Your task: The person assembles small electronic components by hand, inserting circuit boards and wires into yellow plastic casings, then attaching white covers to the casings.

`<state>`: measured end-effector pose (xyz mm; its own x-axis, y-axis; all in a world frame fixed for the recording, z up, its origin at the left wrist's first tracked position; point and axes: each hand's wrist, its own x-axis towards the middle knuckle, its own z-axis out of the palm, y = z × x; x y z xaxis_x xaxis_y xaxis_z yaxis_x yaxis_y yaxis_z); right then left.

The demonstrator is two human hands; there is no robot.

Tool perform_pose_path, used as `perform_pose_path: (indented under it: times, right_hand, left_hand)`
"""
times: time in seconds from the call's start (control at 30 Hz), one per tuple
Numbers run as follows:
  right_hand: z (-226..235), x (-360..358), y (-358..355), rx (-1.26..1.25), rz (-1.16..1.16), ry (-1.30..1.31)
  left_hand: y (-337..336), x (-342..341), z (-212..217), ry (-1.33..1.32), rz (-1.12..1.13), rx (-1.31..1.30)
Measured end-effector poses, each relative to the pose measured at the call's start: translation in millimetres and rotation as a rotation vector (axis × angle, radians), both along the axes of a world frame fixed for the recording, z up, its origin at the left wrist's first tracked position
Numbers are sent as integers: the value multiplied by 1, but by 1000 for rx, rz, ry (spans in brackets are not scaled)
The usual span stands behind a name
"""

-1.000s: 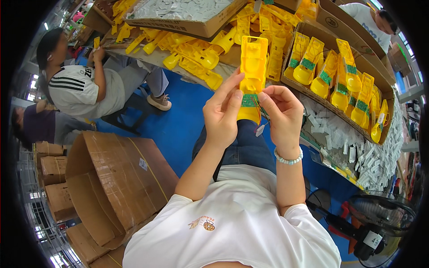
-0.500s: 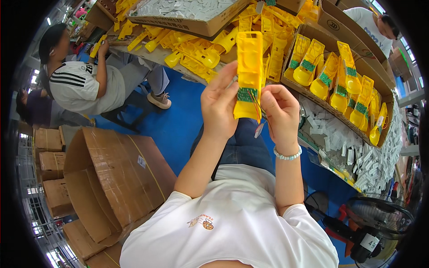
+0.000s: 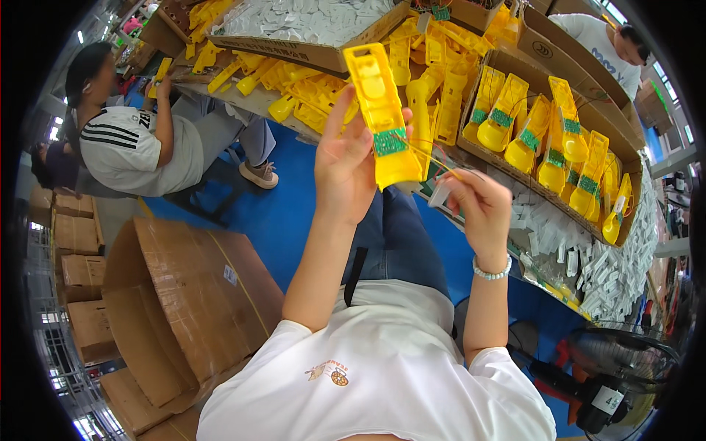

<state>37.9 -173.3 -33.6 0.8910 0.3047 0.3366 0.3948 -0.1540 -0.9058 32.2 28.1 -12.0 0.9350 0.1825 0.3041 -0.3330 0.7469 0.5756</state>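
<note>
My left hand (image 3: 347, 165) grips a long yellow plastic housing (image 3: 373, 81) from its left side, holding it upright and slightly tilted. A small green circuit board (image 3: 390, 142) sits across its lower part. Thin wires (image 3: 434, 156) run from the board to the right, into the pinched fingers of my right hand (image 3: 478, 209). A small pale rectangular piece (image 3: 439, 195) hangs at those fingertips; whether it is joined to the wires I cannot tell.
Loose yellow housings (image 3: 309, 103) heap on the table beyond. At right, a cardboard box (image 3: 471, 136) holds several housings with boards; white plastic pieces (image 3: 610, 272) lie beside it. A fan (image 3: 618, 360) stands lower right, large cartons (image 3: 198, 294) at left. A co-worker (image 3: 140, 143) sits at left.
The housing has moved left and tilted, its top leaning left. My right hand has drawn away to the right and down, and the wires now stretch between it and the board.
</note>
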Motion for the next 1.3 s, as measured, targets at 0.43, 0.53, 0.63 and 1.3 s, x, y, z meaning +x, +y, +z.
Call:
perform_pose_path:
  times: [0.43,0.53,0.63,1.3]
  right_hand:
    - [65,43,34,4,-227,-1041]
    - [66,45,34,-170,-318,-1204]
    - [65,41,39,-186,-257,-1173]
    - [6,37,85,297,63,-131]
  left_hand:
    - [-25,-43,14,232,-187,189]
    - [-27,-49,9,208,-87,411]
    - [-31,-58,8,156,12,585]
    - [-20,-52,-11,157,-92,311]
